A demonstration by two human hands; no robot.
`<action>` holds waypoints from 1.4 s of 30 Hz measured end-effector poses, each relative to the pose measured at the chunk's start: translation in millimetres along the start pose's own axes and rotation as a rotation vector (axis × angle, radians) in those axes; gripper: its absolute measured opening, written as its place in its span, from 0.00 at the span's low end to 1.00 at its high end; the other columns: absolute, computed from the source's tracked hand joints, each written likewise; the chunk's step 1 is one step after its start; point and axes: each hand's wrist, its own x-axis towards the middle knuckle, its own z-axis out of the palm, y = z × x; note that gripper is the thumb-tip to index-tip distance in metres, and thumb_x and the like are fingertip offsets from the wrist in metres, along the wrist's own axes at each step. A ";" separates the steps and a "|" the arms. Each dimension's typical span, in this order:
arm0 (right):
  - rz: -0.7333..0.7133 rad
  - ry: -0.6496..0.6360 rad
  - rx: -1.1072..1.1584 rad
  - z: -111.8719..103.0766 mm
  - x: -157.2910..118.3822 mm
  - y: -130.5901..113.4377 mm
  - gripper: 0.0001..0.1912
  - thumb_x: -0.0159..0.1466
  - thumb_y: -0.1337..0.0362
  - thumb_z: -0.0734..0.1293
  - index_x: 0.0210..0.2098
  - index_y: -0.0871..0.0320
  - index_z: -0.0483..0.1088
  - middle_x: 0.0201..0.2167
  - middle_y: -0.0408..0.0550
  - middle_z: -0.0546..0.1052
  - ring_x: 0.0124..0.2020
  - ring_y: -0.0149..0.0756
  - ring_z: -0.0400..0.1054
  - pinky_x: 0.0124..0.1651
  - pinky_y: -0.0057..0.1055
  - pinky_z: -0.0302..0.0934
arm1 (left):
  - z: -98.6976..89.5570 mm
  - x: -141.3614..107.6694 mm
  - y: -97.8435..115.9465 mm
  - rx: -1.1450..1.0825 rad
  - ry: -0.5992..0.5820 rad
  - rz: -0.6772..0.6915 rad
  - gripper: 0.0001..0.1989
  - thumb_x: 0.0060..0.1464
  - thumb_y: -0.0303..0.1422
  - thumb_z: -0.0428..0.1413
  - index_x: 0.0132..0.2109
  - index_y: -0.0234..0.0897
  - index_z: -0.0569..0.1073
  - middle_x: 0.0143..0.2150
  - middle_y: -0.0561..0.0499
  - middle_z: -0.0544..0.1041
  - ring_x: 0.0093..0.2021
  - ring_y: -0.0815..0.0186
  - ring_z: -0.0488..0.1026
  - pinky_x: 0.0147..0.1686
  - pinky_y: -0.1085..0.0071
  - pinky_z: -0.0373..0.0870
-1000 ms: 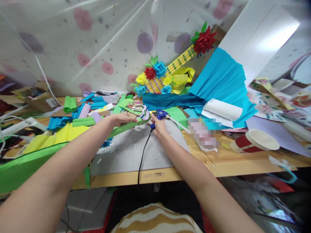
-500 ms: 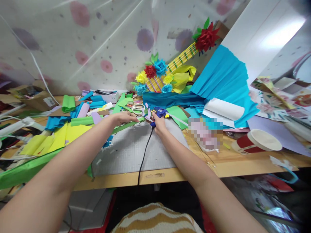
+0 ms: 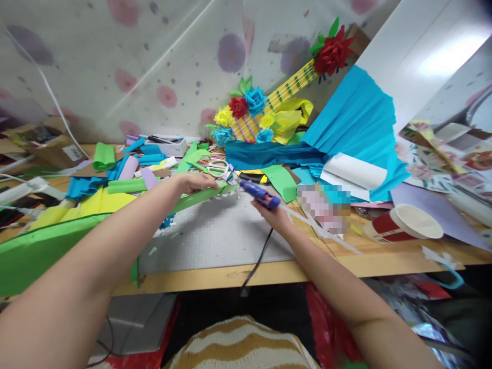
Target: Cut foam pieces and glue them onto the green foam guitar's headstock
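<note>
My right hand (image 3: 273, 214) is wrapped round a blue glue gun (image 3: 260, 195) with a long pale glue stick (image 3: 323, 230) coming out of its rear. Its nozzle points left, close to the end of a green paper strip (image 3: 203, 196). My left hand (image 3: 198, 182) is closed on that strip, which slants over the grey mat (image 3: 219, 230). Scissors (image 3: 217, 168) with pale handles lie just beyond my left hand's fingers.
A flower-decorated yellow paper guitar (image 3: 290, 87) leans at the back. Blue crepe paper (image 3: 355, 133) spreads at the right, near a paper cup (image 3: 403, 223). Paper rolls and yellow sheets (image 3: 102, 202) cover the left. The black cord (image 3: 261, 259) hangs over the table edge.
My right hand has moved right and towards me, with the glue gun lifted and turned so its nozzle faces left. The cord has swung right. My left hand has barely moved.
</note>
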 end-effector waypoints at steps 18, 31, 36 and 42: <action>-0.405 -0.165 -0.625 27.5 -0.2 0.1 0.12 0.60 0.56 0.59 0.37 0.57 0.63 0.34 0.47 0.72 0.32 0.34 0.65 0.27 0.27 0.42 | -2.8 -1.2 -8.8 -0.171 -0.121 0.002 0.16 0.37 0.41 0.61 0.33 0.37 0.72 0.32 0.50 0.78 0.32 0.66 0.74 0.30 0.75 0.69; -0.352 -0.172 -0.655 32.2 0.5 3.1 0.13 0.61 0.54 0.58 0.36 0.57 0.63 0.35 0.48 0.72 0.33 0.35 0.65 0.27 0.27 0.44 | -1.6 -9.2 -10.6 -0.191 -0.126 -0.050 0.19 0.37 0.43 0.60 0.35 0.36 0.73 0.34 0.49 0.78 0.35 0.64 0.74 0.36 0.71 0.69; -0.360 -0.146 -0.648 35.7 -0.3 4.9 0.13 0.61 0.54 0.58 0.36 0.57 0.63 0.35 0.49 0.72 0.34 0.35 0.65 0.26 0.27 0.44 | -5.0 -9.4 -17.1 -0.245 -0.213 -0.076 0.20 0.37 0.44 0.60 0.37 0.36 0.73 0.35 0.49 0.79 0.36 0.63 0.74 0.38 0.70 0.69; -0.367 -0.101 -0.624 38.1 -0.4 2.5 0.12 0.61 0.55 0.58 0.35 0.57 0.63 0.34 0.48 0.71 0.34 0.35 0.65 0.26 0.27 0.45 | -9.4 -7.9 -24.4 -0.276 -0.244 -0.058 0.22 0.37 0.44 0.60 0.39 0.36 0.73 0.35 0.49 0.79 0.36 0.62 0.74 0.39 0.69 0.69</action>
